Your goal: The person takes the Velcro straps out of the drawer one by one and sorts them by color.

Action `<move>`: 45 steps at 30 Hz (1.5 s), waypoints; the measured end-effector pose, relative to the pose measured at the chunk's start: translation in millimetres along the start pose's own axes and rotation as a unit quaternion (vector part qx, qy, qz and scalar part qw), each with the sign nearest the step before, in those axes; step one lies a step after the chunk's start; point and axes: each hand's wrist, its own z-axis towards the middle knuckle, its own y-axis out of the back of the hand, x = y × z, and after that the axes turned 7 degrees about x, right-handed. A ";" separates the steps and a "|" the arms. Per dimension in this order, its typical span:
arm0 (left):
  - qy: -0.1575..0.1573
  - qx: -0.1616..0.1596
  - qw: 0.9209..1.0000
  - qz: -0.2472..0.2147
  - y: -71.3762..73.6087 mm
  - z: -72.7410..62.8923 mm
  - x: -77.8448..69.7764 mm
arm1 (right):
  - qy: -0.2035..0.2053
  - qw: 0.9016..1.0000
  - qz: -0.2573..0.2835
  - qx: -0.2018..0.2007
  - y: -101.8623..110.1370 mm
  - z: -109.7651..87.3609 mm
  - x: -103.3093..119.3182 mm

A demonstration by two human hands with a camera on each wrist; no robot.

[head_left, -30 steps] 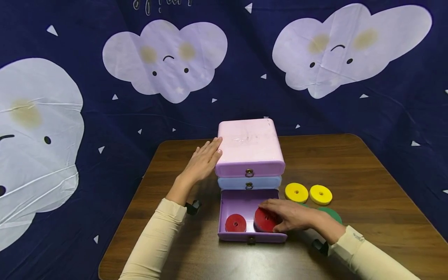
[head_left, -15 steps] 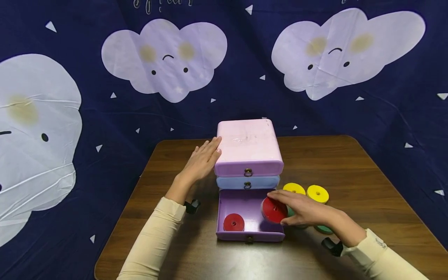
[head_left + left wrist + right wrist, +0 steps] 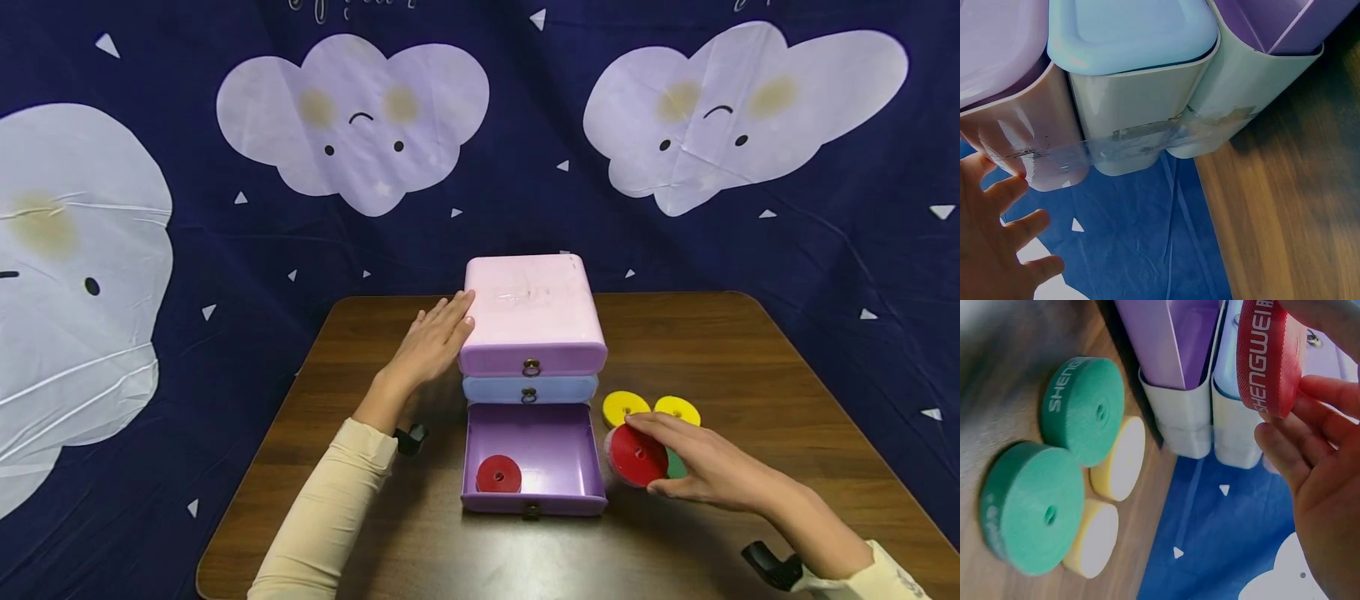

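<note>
My right hand (image 3: 712,467) holds a red roll of tape (image 3: 637,456) between thumb and fingers, just right of the open purple drawer (image 3: 566,505). In the right wrist view, white SHENGWEI lettering runs along the rim of this held roll (image 3: 1266,362). Another red roll (image 3: 498,474) lies in the drawer's front left corner. My left hand (image 3: 431,342) rests with straight fingers against the left side of the small drawer unit (image 3: 525,300). That unit has a pale pink top, with a closed pink-purple drawer (image 3: 495,361) and a closed blue drawer (image 3: 491,389) above the purple one.
Two yellow rolls, one at left (image 3: 624,408) and one at right (image 3: 678,408), lie on the wooden table (image 3: 360,533) right of the unit. Two green rolls, a nearer one (image 3: 1041,512) and another (image 3: 1088,406), lie beside them. A dark blue cloud-print cloth (image 3: 525,208) hangs behind.
My right hand has lifted the red roll out of the purple drawer and carried it right, past the drawer's side. The left hand stays against the unit.
</note>
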 end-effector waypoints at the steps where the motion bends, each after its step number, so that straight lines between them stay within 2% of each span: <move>1: 0.000 0.000 1.000 0.000 0.0 0.2 0.0 | -0.010 1.000 -0.001 0.002 0.4 -3.5 1.0; 6: 0.002 0.003 1.000 0.000 1.1 -0.3 -1.2 | -0.048 0.999 0.014 0.001 -1.6 -20.1 4.3; 12: 0.005 0.005 1.000 0.014 2.7 -1.1 -2.0 | -0.042 0.998 0.015 -0.047 -18.5 -35.3 5.2; 15: 0.006 0.005 1.000 0.024 2.7 -0.5 -1.9 | -0.067 0.996 0.012 -0.056 -29.7 -41.1 9.2; 18: 0.006 0.004 0.999 0.036 3.9 -0.6 -2.5 | -0.115 0.993 0.009 -0.041 -40.1 -44.5 14.6; 20: 0.009 0.004 0.999 0.045 4.7 -0.7 -2.8 | -0.151 0.988 0.014 -0.016 -45.9 -45.3 18.1; 26: 0.010 0.010 0.998 0.063 6.6 -2.1 -4.5 | -0.233 0.969 0.055 0.055 -57.2 -45.1 25.6; 35: 0.005 0.008 0.996 0.085 7.3 -1.8 -5.7 | -0.295 0.946 0.093 0.099 -71.2 -48.0 30.8; 41: 0.005 0.011 0.997 0.082 6.6 -1.4 -6.4 | -0.306 0.940 0.102 0.114 -75.4 -49.5 28.9; 45: 0.007 0.010 0.997 0.079 6.7 -0.8 -6.8 | -0.302 0.941 0.100 0.116 -78.4 -50.3 28.0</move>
